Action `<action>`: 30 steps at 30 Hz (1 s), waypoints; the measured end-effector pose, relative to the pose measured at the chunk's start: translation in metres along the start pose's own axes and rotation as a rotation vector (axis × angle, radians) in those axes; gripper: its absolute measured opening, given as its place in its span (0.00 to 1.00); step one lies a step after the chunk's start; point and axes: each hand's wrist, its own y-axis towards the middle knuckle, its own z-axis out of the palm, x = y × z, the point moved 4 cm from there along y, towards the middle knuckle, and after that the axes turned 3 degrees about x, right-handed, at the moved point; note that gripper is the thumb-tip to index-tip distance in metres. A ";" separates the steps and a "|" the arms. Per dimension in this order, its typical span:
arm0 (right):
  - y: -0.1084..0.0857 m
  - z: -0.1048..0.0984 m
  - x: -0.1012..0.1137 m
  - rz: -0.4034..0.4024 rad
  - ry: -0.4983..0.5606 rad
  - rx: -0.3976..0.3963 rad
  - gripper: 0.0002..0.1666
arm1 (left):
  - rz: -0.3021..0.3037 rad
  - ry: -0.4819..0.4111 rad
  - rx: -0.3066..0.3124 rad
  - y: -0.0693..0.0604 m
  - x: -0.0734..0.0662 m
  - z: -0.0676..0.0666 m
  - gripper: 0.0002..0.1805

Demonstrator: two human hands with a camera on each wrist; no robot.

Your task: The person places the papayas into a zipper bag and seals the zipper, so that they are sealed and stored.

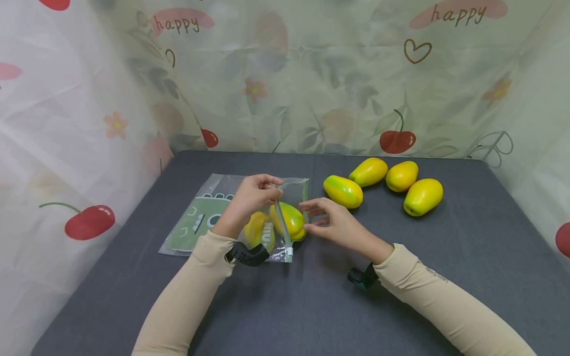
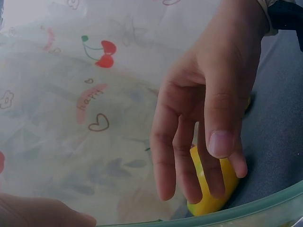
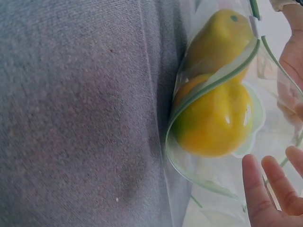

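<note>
A clear zip bag (image 1: 218, 183) with a green printed face lies with its mouth turned right. Two yellow papayas are inside: one (image 1: 291, 221) right at the mouth, the other (image 1: 255, 230) deeper behind the film. With thumb and fingers my left hand (image 1: 254, 198) pinches the upper rim of the mouth and holds it raised. My right hand (image 1: 331, 220) is just right of the mouth, its fingers spread and holding nothing. In the right wrist view the green-edged rim gapes round the nearer papaya (image 3: 213, 123). Whether the right fingertips touch the rim, I cannot tell.
Beyond my right hand several loose papayas (image 1: 423, 197) lie at the back right of the dark table (image 1: 356, 316). A white slider (image 1: 290, 251) sits at the near end of the bag's zip. Printed curtains (image 1: 303, 74) enclose the back and sides.
</note>
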 end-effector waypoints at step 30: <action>-0.013 -0.055 0.013 0.019 0.084 -0.182 0.29 | 0.006 -0.039 0.025 0.000 0.002 0.002 0.17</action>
